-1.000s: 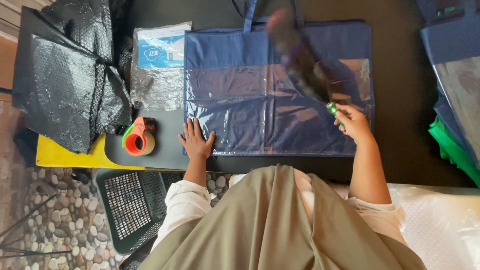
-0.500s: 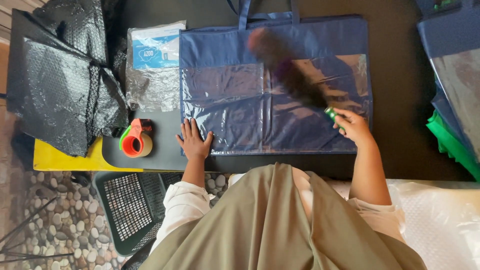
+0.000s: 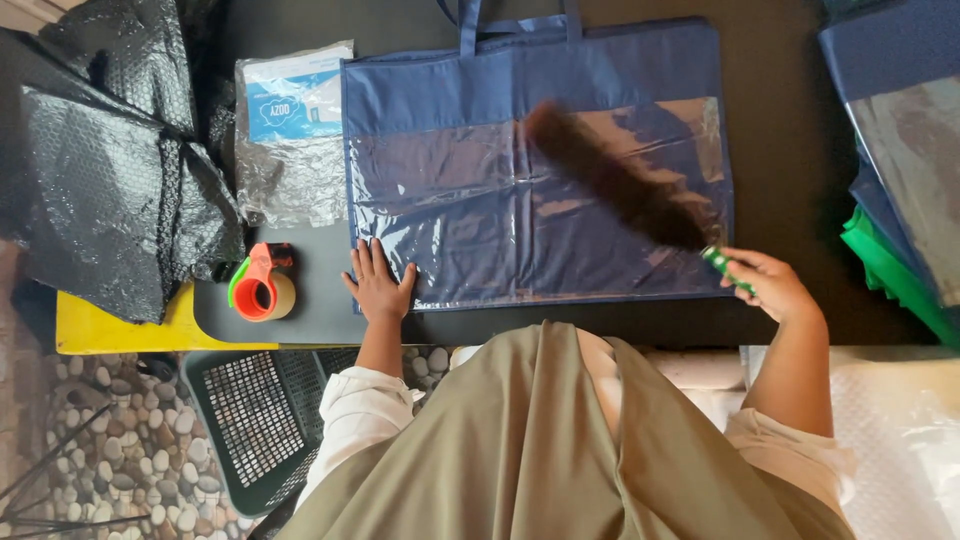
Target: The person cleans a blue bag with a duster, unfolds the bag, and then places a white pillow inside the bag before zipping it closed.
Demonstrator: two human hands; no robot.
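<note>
Blue zip bag (image 3: 530, 170) — laid flat, long axis left–right, on dark table (image 3: 780, 120). Left hand (image 3: 380, 285) spread open, pressing near-left corner. Right hand (image 3: 775, 285) closed round green handle; blurred dark duster (image 3: 620, 190) slanting far-left over clear panel.

A navy blue bag (image 3: 535, 160) with a clear glossy panel was seen beside a dark brown duster (image 3: 620, 190) with a green handle, an orange-and-green tape dispenser (image 3: 262, 284), black bubble wrap (image 3: 110, 190) and a yellow board (image 3: 110, 328).
</note>
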